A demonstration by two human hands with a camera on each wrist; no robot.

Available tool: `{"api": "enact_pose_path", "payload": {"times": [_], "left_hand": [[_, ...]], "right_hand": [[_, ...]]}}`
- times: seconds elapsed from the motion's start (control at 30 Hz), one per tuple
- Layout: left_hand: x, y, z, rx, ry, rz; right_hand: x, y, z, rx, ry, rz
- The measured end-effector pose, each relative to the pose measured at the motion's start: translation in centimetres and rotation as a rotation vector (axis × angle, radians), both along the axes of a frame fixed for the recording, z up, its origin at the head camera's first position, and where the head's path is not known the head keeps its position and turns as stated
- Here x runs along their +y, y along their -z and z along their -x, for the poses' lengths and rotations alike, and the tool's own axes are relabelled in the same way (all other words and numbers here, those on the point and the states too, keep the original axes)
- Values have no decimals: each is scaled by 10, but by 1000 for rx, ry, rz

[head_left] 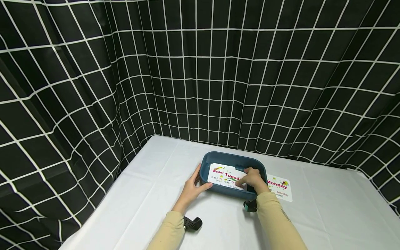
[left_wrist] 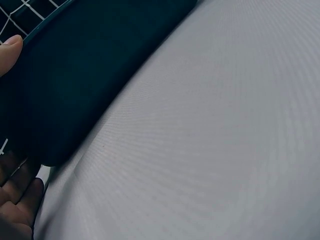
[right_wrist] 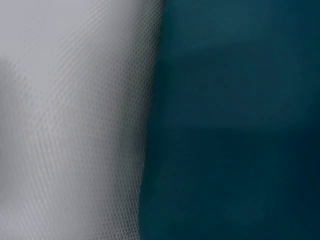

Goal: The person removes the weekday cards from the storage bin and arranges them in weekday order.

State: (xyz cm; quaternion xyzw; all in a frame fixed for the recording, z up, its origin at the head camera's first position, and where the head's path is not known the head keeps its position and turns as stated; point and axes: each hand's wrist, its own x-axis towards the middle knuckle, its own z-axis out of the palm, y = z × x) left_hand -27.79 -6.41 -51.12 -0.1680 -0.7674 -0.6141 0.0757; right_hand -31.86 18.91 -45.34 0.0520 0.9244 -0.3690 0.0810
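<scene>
A dark blue plastic bin (head_left: 232,159) sits on the white-covered table. My left hand (head_left: 191,189) holds its left end, thumb on the front rim and fingers around the outer side; the left wrist view shows the thumb (left_wrist: 10,54) at the bin's wall (left_wrist: 95,65). Inside lie a "Tuesday" card (head_left: 231,176) and, partly beneath it, a "Wednesday" card (head_left: 215,170). My right hand (head_left: 254,178) reaches over the bin's right end and pinches the Tuesday card's right edge, thumb on its face. In the right wrist view only the bin's wall (right_wrist: 235,90) and white cloth show.
A "Monday" card (head_left: 279,187) lies on the table just right of the bin, partly hidden by the right arm. White cloth (head_left: 150,194) covers the table. Black curtains with a white grid (head_left: 206,86) hang behind and at both sides. Wrist cameras (head_left: 193,224) sit under both forearms.
</scene>
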Motion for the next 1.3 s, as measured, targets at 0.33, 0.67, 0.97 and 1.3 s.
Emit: {"api": "enact_pose_path", "payload": {"times": [0.33, 0.67, 0.97, 1.3], "left_hand": [[3, 1, 4, -4, 5, -16], [4, -11, -4, -5, 20, -26], [4, 2, 4, 8, -3, -9], [2, 6, 3, -3, -21, 1]], "right_hand": [[5, -1, -1, -6, -26, -48], [8, -6, -4, 0, -39, -72], [7, -7, -4, -27, -3, -10], [5, -7, -6, 31, 18, 143]]}}
